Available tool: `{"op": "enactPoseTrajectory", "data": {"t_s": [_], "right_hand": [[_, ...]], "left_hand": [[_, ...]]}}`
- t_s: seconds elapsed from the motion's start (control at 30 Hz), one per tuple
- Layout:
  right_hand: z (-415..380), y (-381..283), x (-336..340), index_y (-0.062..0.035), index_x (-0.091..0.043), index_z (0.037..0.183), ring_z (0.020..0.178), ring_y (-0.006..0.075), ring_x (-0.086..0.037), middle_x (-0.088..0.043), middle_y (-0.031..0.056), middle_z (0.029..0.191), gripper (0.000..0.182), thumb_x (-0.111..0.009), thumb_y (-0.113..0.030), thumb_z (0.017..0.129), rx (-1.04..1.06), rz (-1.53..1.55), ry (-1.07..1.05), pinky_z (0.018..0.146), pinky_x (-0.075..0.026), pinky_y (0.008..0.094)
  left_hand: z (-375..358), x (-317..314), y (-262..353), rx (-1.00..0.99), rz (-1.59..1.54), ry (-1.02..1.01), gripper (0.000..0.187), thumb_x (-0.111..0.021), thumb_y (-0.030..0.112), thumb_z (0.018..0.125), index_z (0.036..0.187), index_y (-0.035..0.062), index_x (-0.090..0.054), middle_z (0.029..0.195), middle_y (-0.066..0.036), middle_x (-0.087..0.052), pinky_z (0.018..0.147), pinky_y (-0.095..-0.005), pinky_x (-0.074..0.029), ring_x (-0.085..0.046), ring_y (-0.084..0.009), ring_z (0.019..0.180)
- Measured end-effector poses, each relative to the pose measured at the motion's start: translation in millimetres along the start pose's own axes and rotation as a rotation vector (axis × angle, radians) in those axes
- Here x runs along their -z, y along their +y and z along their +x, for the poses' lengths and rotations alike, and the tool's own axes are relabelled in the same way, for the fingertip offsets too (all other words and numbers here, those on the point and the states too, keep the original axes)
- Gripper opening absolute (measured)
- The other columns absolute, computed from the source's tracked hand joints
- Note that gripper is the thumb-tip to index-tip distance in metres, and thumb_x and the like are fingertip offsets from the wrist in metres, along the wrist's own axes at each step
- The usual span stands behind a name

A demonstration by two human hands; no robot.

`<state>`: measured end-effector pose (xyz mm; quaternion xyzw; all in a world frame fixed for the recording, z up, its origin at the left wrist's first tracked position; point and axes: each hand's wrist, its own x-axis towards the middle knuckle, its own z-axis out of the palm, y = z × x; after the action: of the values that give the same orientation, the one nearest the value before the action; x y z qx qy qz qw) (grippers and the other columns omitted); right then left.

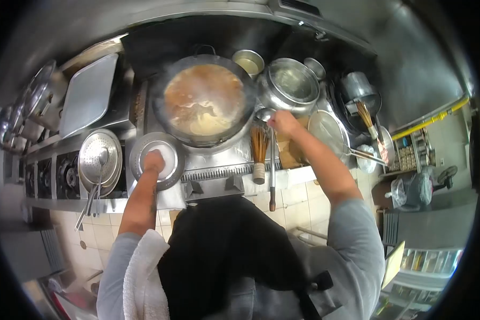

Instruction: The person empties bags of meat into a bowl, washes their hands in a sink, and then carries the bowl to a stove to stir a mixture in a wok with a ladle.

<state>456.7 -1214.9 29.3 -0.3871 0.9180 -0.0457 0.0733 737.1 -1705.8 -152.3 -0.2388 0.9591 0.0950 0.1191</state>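
My left hand (154, 161) is closed on a white cloth (166, 159) inside a round metal pan (138, 156) at the counter's front. Beyond it, a large dark wok (162, 128) holds steaming brown liquid with a pale patch near its front. My right hand (284, 124) is closed at the right of the wok, beside the bowl of a metal ladle (265, 114). What its fingers hold is too small to make out. The ladle's long handle points toward me, next to a bamboo brush (259, 154).
Perforated skimmers (98, 154) lie over the burners on the left, in front of a metal tray (89, 96). A lidded pot (290, 82), a small pot (248, 63) and a wire strainer (326, 130) stand to the right. Another brush (366, 116) lies farther right.
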Motion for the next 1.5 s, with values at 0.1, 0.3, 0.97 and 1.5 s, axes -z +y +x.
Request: {"op": "enactPoseTrajectory", "data": {"t_s": [0.1,0.3,0.97,1.5], "right_hand": [[-50,-65,49,-0.0034,-0.080,0.095,0.086,0.0417,-0.072,-0.076,0.0199,0.094,0.017,-0.074,-0.018,0.093,-0.157,0.476,0.158,0.080,-0.057,0.0448],[-102,-78,-74,-0.0045,-0.075,0.109,0.104,0.0423,-0.070,-0.075,0.0219,0.107,0.027,-0.074,-0.011,0.084,-0.178,0.148,0.219,0.095,-0.057,0.0467],[-231,-120,-127,-0.0040,-0.060,0.101,0.059,0.0142,-0.062,-0.062,0.0042,0.073,0.019,-0.071,-0.019,0.100,-0.853,1.001,0.266,0.049,-0.050,0.0317],[-35,-143,-93,-0.0225,-0.023,0.169,0.087,0.0457,-0.072,-0.072,0.0302,0.105,0.076,-0.055,-0.009,0.102,-0.323,0.299,0.246,0.080,-0.059,0.0511]], "left_hand": [[-6,17,-4,-0.038,-0.015,-0.095,0.045,-0.077,0.028,0.086,0.120,-0.0008,-0.069,0.121,-0.027,-0.073,0.104,-0.0475,-0.056,-0.069,-0.0426,0.118],[-51,75,4,-0.126,-0.040,-0.170,0.096,-0.089,0.038,0.071,0.148,-0.0021,-0.048,0.151,-0.030,-0.050,0.117,-0.0432,-0.047,-0.054,-0.0393,0.139],[-43,76,27,0.069,-0.032,-0.225,0.095,-0.085,0.032,0.072,0.149,-0.0005,-0.039,0.148,-0.033,-0.045,0.115,-0.0459,-0.048,-0.055,-0.0465,0.136],[-44,35,15,0.058,-0.278,-0.085,0.068,-0.074,0.019,0.081,0.140,-0.0007,-0.046,0.144,-0.035,-0.049,0.107,-0.0488,-0.054,-0.062,-0.0496,0.124]]}}
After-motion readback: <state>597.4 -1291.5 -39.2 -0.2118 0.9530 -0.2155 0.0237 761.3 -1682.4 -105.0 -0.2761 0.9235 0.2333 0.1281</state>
